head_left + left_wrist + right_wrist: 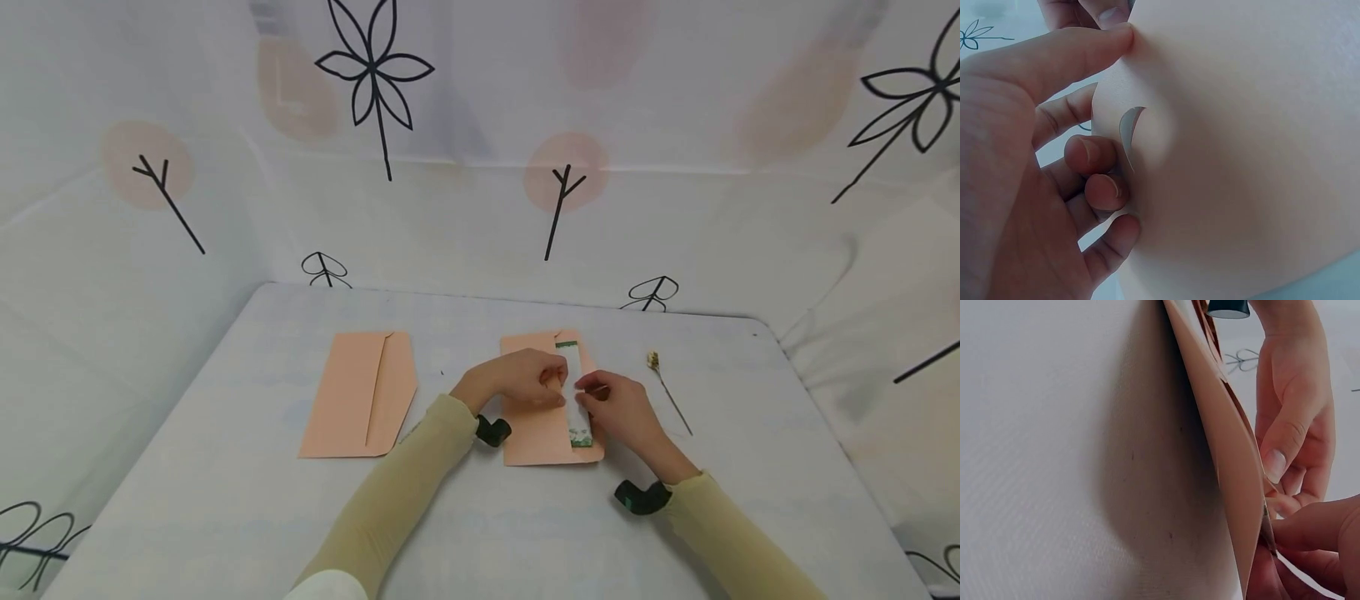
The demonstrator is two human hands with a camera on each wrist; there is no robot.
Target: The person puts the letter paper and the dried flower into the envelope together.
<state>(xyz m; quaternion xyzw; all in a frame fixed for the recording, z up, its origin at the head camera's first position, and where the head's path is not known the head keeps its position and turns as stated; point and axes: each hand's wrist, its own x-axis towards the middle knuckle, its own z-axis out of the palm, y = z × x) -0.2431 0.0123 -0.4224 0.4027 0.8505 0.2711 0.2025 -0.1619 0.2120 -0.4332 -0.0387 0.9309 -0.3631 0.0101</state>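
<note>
A peach envelope (536,437) lies on the table under both hands, with a white card strip (579,417) printed green at its ends lying partly under its flap. My left hand (525,377) pinches the edge of the envelope paper (1229,144) between thumb and fingers, beside a crescent-shaped cut. From the right, my right hand (624,410) pinches at the long edge of the card strip, its fingertips close to the left ones. Seen side-on in the right wrist view, the envelope's layers (1222,444) bow up from the table. The exact contact of the right fingertips is partly hidden.
Another peach envelope (345,400) lies to the left on the white table (187,500). A dried flower on a thin stem (664,385) lies to the right. Behind the table's far edge hangs a white curtain (465,225) with plant drawings.
</note>
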